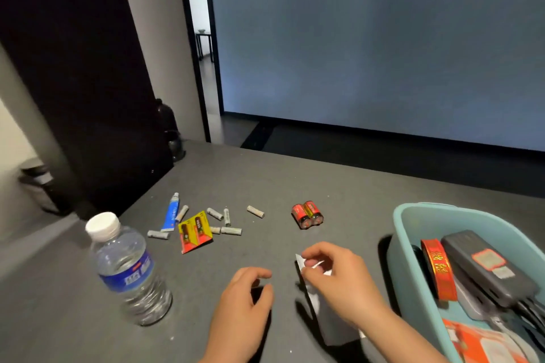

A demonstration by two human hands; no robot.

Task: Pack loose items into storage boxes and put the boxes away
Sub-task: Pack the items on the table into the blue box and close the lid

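Observation:
My right hand pinches a small white paper piece just above the grey table. A little to its left, my left hand hovers with curled fingers and holds nothing. A teal storage bin at the right holds a dark power bank, a red ribbon roll and an orange packet. Loose on the table lie two red batteries, a yellow-red battery pack, a blue-white tube and several grey cylinders.
A water bottle with a white cap stands upright at the front left. A dark cabinet rises behind the table's left end, with a dark jar at its foot. An open doorway lies beyond.

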